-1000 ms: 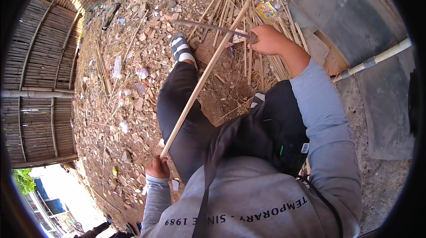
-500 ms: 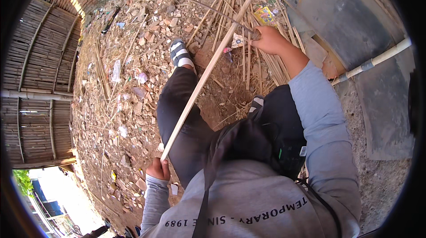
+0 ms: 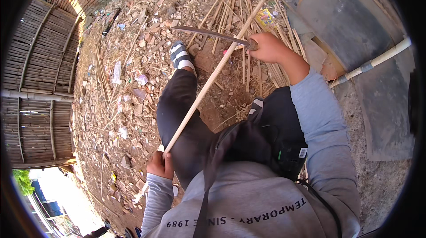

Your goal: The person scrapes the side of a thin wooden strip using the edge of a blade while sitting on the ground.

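Right now your left hand (image 3: 160, 166), low and left of centre in the frame, is wrapped tight around the bottom end of a long pale bamboo stick (image 3: 217, 71), which slants up across your dark-trousered leg (image 3: 177, 114) toward the upper right. Your right hand (image 3: 269, 48), in the upper middle, is closed on the handle of a curved blade (image 3: 208, 33); the blade reaches leftward and meets the stick. Behind it lies a pile of split bamboo (image 3: 235, 11) on rubble-strewn ground, with a white pipe (image 3: 377, 59) at right
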